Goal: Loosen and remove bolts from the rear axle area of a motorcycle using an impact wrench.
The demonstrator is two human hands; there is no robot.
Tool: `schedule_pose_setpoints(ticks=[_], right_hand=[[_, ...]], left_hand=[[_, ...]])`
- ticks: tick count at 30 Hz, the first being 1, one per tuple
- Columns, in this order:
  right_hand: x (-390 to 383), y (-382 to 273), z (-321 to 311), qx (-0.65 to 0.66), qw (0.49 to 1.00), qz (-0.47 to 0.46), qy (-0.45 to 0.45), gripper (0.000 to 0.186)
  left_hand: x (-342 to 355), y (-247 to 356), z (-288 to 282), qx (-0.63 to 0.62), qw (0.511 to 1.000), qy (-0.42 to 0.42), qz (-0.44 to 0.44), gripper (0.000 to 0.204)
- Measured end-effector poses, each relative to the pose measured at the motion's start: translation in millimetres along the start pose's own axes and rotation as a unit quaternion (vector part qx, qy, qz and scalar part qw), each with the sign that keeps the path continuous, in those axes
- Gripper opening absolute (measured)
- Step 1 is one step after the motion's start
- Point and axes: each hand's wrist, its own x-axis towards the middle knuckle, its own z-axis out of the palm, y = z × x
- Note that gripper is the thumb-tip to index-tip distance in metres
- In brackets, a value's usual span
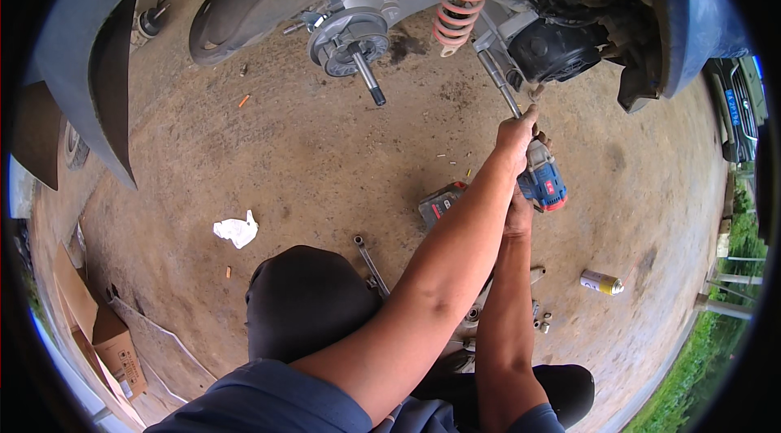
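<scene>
My left hand (517,139) is closed round the nose end of a blue and grey cordless impact wrench (543,179), at the base of a long socket extension (498,82). The extension points up at the underside of the engine by a black round cover (555,51); I cannot tell whether its tip sits on a bolt. Below, my right hand (518,215) is wrapped round the wrench's grip, mostly hidden by my left forearm. The wrench's battery (442,204) shows on the left of that forearm.
A red coil shock absorber (460,14) and a bare hub with axle (351,44) hang above. On the floor lie a spanner (372,264), loose sockets (540,319), a spray can (601,282), white tissue (236,229) and a cardboard box (118,352). A car (736,108) stands far right.
</scene>
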Motion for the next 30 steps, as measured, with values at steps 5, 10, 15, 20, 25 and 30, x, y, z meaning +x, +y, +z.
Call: schedule_pose_setpoints(ticks=[5,10,15,20,25,30], right_hand=[[1,0,2,0.001,1.000,0.000,0.005,0.051],[3,-1,-2,0.002,1.000,0.002,0.001,0.051],[2,-1,3,0.002,1.000,0.002,-0.002,0.050],[1,-3,7,-0.001,1.000,0.000,0.001,0.049],[3,-2,1,-0.003,1.000,0.001,-0.008,0.048],[3,-1,3,0.002,1.000,-0.002,-0.013,0.048]], left_hand=[[1,2,-1,0.002,1.000,0.004,0.003,0.038],[0,0,2,-0.005,1.000,0.005,0.003,0.038],[0,2,0,-0.005,1.000,0.007,0.007,0.037],[-1,2,1,-0.004,1.000,0.011,0.010,0.037],[-1,1,1,0.000,1.000,0.008,0.015,0.038],[0,0,-1,0.005,1.000,0.010,0.025,0.040]])
